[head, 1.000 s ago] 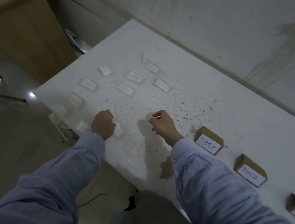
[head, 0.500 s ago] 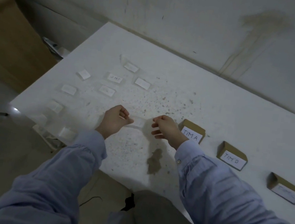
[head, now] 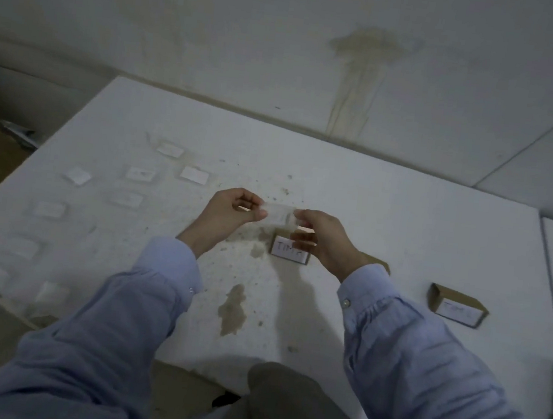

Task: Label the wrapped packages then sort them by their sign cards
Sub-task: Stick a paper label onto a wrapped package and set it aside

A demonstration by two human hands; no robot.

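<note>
Pinching with left hand (head: 230,212) left end of package (head: 277,212); right hand (head: 325,240) pinches right end. Package off desk (head: 404,224), long axis left-right, just above near sign card (head: 289,254); far sign card (head: 460,311) nearer right hand.

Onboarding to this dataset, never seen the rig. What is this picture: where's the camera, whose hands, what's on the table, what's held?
No robot: a camera worn on a person's head looks down at their own hands. The left hand and right hand pinch a small wrapped package between them above a white table. More packages lie to the left. One brown sign card stands beside the right hand, a second card further right. Their lettering is blurred.
</note>
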